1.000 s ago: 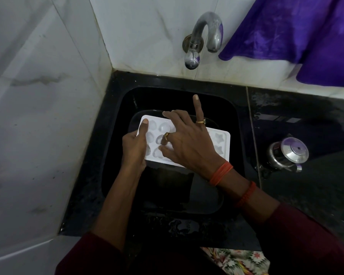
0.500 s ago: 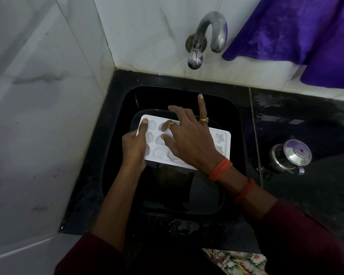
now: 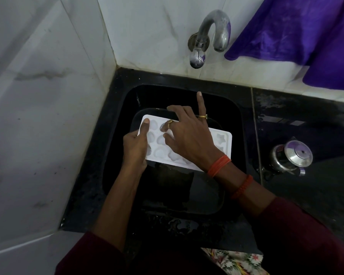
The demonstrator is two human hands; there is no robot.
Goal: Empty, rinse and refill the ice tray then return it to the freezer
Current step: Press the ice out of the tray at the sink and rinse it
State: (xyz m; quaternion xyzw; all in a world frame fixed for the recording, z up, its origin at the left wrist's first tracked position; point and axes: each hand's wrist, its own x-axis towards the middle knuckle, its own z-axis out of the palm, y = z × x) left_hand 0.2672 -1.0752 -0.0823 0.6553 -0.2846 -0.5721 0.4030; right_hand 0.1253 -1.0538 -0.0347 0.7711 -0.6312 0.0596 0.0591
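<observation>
A white ice tray [image 3: 222,142] with shaped cells is held level over the black sink [image 3: 236,116]. My left hand [image 3: 134,150] grips its left end, thumb lying on the top rim. My right hand [image 3: 189,136] lies spread over the tray's middle, with fingertips pressed into the cells and the little finger sticking up toward the back wall. The hand hides most of the middle cells. A steel tap [image 3: 209,36] juts from the tiled wall above the sink, and no water is seen running from it.
A dark tub or tray [image 3: 216,201] sits inside the sink under the ice tray. A steel lidded pot [image 3: 292,157] stands on the black counter to the right. A purple cloth [image 3: 306,30] hangs at the upper right. White marble walls close in the left and back.
My right hand's fingers have shifted slightly across the tray's cells toward the far edge. The tray and my left hand have stayed nearly still.
</observation>
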